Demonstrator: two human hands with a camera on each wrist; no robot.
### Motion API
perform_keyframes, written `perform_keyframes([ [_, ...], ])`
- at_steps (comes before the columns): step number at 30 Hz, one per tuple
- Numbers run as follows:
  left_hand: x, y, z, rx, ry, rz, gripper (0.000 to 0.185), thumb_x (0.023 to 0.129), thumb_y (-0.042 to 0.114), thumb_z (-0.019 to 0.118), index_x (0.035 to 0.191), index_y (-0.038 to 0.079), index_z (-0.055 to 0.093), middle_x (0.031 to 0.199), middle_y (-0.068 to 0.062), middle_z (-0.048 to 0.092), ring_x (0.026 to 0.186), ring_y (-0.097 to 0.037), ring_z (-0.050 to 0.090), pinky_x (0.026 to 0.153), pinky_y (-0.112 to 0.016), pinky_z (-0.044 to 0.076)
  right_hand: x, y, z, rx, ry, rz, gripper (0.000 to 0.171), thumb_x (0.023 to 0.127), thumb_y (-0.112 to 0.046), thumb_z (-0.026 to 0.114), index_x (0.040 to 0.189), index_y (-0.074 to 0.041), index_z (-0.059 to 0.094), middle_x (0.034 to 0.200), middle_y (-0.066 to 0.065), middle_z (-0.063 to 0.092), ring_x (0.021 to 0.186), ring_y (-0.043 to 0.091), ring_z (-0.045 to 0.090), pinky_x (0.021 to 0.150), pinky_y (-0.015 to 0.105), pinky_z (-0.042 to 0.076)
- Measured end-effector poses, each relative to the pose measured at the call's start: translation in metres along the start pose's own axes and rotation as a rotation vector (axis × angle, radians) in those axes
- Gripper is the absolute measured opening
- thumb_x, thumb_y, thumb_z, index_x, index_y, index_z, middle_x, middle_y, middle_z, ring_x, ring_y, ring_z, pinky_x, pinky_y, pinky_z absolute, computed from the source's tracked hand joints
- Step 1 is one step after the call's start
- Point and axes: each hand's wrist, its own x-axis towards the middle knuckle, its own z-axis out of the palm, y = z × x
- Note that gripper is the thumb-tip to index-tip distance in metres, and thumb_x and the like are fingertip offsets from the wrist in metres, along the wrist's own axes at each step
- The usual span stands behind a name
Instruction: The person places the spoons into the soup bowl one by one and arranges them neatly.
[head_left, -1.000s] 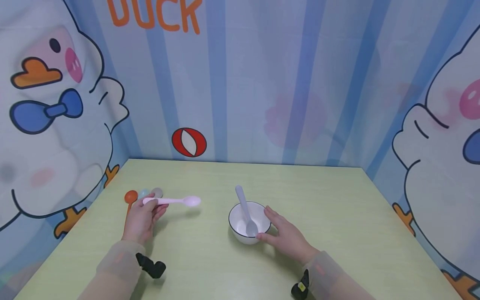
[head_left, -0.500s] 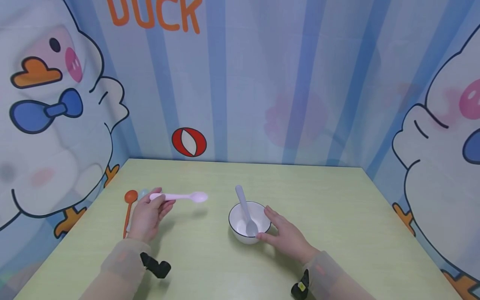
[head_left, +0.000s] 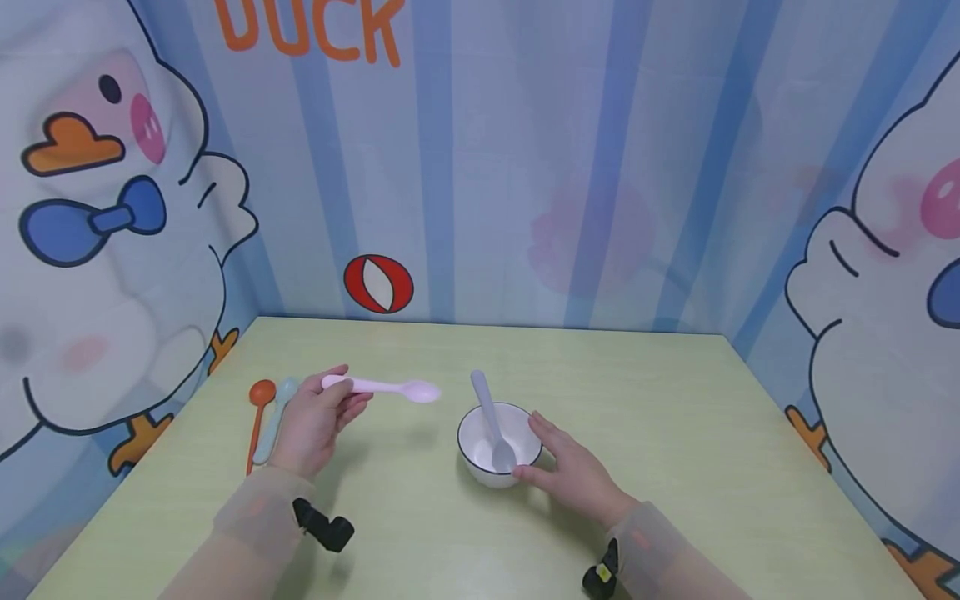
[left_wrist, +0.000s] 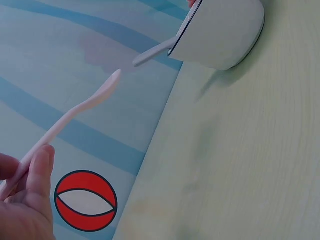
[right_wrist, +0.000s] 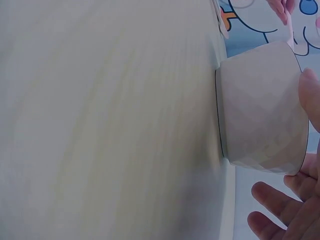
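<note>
My left hand (head_left: 309,427) pinches a pale pink spoon (head_left: 386,387) by its handle, raised above the table with the scoop pointing right. In the left wrist view, thumb and fingers close on that handle. At the table's middle stands a white bowl (head_left: 478,477) with a dark rim. A pale lavender spoon (head_left: 485,407) leans in it, scoop down, handle over the far rim. My right hand (head_left: 581,482) holds the bowl's right side, thumb and forefinger at the rim. The right wrist view shows its other fingers (right_wrist: 275,200) spread beside the bowl.
Left of my left hand, an orange spoon (head_left: 262,393) and a light blue spoon (head_left: 279,408) lie side by side on the pale table (head_left: 637,383). A blue striped duck-print curtain (head_left: 510,167) stands behind the table and along its sides.
My left hand has moved to the right with the pink spoon, nearer the bowl. The light blue spoon has come into fuller view; a grey spoon seen earlier is now hidden. The right hand stays put.
</note>
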Motion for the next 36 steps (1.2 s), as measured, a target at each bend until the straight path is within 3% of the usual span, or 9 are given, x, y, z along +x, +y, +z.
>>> perform_keyframes([
  [15,-0.003,0.003,0.039,0.115,-0.125,0.04,0.046,0.097,0.016,0.059,0.139,0.009,0.046,0.115,-0.019,0.062,0.09,-0.019,0.07,0.08,-0.027,0.054,0.0,-0.001,-0.001,0.003,0.002,0.002,0.085,0.083,-0.048,0.071,0.149,-0.009,0.033,0.155,0.004,0.028,0.142,0.032,0.025,0.111,0.053,0.025],
  [24,0.002,-0.004,0.062,0.171,-0.197,0.006,0.041,0.096,0.012,0.059,0.136,0.008,0.049,0.109,-0.018,0.064,0.088,-0.021,0.069,0.079,-0.029,0.055,-0.001,-0.004,-0.001,0.0,-0.002,-0.001,0.084,0.084,-0.045,0.071,0.149,-0.007,0.034,0.155,0.005,0.029,0.141,0.033,0.026,0.111,0.053,0.026],
  [36,0.006,-0.014,0.085,0.331,-0.272,-0.031,0.038,0.094,0.011,0.06,0.132,0.008,0.054,0.101,-0.014,0.067,0.082,-0.021,0.069,0.077,-0.031,0.056,-0.001,-0.002,0.0,0.001,-0.002,0.012,0.084,0.083,-0.045,0.071,0.149,-0.009,0.034,0.155,0.004,0.029,0.142,0.031,0.026,0.111,0.053,0.025],
])
